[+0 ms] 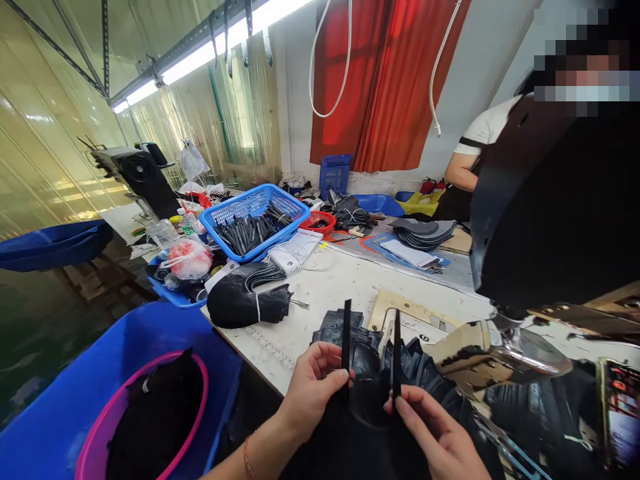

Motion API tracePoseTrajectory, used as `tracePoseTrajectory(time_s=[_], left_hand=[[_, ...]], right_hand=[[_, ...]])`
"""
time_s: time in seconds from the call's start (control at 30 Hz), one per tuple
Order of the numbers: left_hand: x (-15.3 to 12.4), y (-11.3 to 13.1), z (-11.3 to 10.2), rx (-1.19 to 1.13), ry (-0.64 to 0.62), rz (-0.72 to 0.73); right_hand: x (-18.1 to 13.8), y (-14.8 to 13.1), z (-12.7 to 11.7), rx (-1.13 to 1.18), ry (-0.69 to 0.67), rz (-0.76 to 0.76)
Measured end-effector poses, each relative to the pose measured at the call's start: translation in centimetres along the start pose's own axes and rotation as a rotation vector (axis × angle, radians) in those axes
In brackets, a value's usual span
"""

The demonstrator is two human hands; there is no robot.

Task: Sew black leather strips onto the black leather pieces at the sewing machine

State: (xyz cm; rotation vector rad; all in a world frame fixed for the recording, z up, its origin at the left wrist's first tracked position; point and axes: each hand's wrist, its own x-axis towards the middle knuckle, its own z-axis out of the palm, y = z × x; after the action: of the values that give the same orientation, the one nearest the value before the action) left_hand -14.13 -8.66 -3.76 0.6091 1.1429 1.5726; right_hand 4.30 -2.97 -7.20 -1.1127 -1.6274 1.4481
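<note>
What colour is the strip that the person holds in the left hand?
The strip in the left hand is black, seen best in the head view.

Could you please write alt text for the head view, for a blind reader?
A person's left hand and right hand each pinch an upright, narrow black strip at a cluttered white worktable. Beyond, a rectangular blue plastic basket holds many dark strips.

White tabletop [320, 283] lies open ahead-left of the fingers [334, 381]; the sewing machine [550, 220] blocks the right.
</note>
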Motion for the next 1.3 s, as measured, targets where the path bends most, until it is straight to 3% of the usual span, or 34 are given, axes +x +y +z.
tracePoseTrajectory(time_s=[0.17, 0.43, 0.63, 0.73, 0.8, 0.9, 0.97, 1.13, 1.3], left_hand=[[0.0, 0.0, 0.6, 0.033, -0.011, -0.022], [-0.1, 0.6, 1.0, 0.128, -0.035, -0.029], [-0.2, 0.3, 1.0, 0.300, -0.080, 0.001], [-0.4, -0.1, 1.0, 0.501, -0.102, 0.095], [-0.5, -0.4, 1.1, 0.666, -0.121, 0.231], [-0.3, -0.3, 1.2, 0.859, -0.218, 0.450], [0.2, 0.1, 1.4, 0.925, -0.277, 0.503], [2.1, 1.6, 1.9, 0.820, -0.230, 0.260], [2.7, 1.6, 2.1, 0.768, -0.263, 0.219]], right_hand=[[-0.3, 0.5, -0.2, 0.089, -0.084, 0.031], [-0.7, -0.6, 0.2, 0.140, -0.083, 0.123], [-0.8, -1.0, 0.6, 0.003, 0.004, -0.013], [-0.7, -1.0, 0.7, -0.048, 0.051, -0.090], [-0.7, -0.9, 0.7, -0.073, 0.062, -0.111], [-0.8, -0.8, 0.7, -0.104, 0.064, -0.131], [-0.9, -0.5, 0.6, -0.119, 0.063, -0.142], [-1.5, 0.1, 0.2, -0.172, 0.044, -0.154], [-1.6, -0.7, 0.4, -0.202, 0.068, -0.175]])
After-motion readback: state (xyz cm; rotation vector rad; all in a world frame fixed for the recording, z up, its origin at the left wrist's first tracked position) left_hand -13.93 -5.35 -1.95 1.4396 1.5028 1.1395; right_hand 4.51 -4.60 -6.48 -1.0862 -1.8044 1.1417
